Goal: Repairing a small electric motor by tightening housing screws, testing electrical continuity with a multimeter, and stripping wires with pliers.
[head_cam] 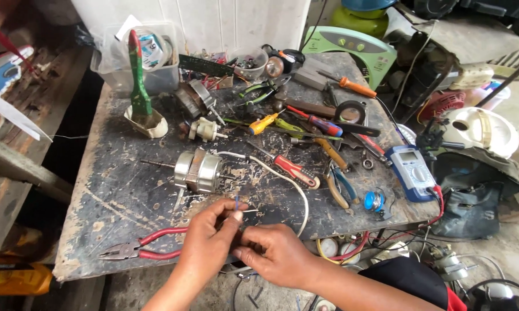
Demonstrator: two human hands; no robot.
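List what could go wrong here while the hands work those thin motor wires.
1. The thin wires pinched by the left hand and right hand might snap if tugged.
2. The red-handled pliers lie near the table edge and could be knocked off.
3. Pulling the leads may drag the motor.

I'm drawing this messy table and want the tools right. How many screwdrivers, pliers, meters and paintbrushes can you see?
Screwdrivers: 4 (orange handle, red-and-blue handle, yellow handle, red handle)
Pliers: 3 (red handles, blue handles, green handles)
Blue multimeter: 1
Green paintbrush: 1
Total: 9 that show clearly; the pile may hide more.
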